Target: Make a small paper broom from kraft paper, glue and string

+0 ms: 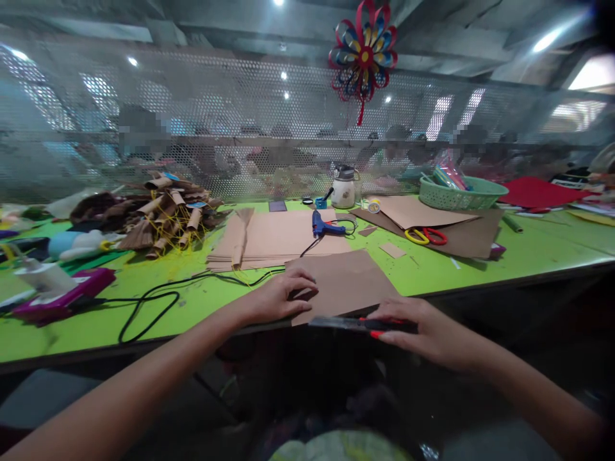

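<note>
A brown paper sheet (350, 278) lies at the table's front edge, its near corner reaching to the rim. My left hand (283, 296) rests on the sheet's left side, with its fingers bent and the thumb apart from them. My right hand (416, 323) is closed around a utility knife (339, 324) with a grey blade and a black and red handle. The blade points left, just in front of the sheet's near edge. Behind the sheet, a blue glue gun (327, 225) sits on a stack of lighter brown paper (278, 234).
Left on the green table (202, 314) are a pile of brown paper rolls (168, 214), a purple power strip (62, 298) and a looping black cable (144, 298). Scissors (425, 236) and a green basket (464, 195) stand right. A perforated screen (216, 128) rises behind.
</note>
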Demonstrator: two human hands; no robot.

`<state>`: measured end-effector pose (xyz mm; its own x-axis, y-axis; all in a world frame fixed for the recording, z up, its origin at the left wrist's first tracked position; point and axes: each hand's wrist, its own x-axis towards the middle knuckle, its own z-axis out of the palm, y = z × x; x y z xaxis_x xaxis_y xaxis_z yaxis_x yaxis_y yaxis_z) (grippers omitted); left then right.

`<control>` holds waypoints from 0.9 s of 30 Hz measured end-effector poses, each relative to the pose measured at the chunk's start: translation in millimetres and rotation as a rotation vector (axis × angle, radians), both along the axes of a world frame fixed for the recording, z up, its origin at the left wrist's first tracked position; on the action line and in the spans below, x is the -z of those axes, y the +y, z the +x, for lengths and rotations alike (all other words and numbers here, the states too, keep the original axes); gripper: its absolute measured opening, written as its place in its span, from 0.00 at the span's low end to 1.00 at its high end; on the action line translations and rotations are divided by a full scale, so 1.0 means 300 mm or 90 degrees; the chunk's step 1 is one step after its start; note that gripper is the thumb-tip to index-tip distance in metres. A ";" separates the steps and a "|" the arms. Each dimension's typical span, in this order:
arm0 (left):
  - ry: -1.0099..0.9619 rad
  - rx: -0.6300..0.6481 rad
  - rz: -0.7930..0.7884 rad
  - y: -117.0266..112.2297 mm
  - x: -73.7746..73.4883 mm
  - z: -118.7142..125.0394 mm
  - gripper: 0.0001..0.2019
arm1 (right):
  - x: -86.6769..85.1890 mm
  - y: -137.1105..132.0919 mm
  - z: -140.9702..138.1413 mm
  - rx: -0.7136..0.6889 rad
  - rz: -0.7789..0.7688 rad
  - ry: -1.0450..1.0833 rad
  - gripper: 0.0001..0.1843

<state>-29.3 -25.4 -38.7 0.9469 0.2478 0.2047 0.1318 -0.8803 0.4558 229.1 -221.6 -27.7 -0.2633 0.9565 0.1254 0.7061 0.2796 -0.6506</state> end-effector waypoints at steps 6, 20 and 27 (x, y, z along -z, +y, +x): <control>0.110 -0.133 0.098 -0.019 -0.045 0.057 0.32 | 0.003 0.150 0.280 0.344 0.089 -0.006 0.24; 0.037 -0.234 -0.234 -0.041 -0.047 0.050 0.12 | 0.018 0.381 0.250 0.275 0.142 0.180 0.19; -0.152 -0.250 -0.531 0.014 0.003 0.057 0.18 | 0.013 0.319 0.133 0.024 -0.137 0.507 0.40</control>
<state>-12.3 -21.3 -39.5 0.7214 0.6925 -0.0040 0.1707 -0.1723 0.9701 269.0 -125.8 -31.5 -0.1397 0.9874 0.0741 0.0179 0.0773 -0.9968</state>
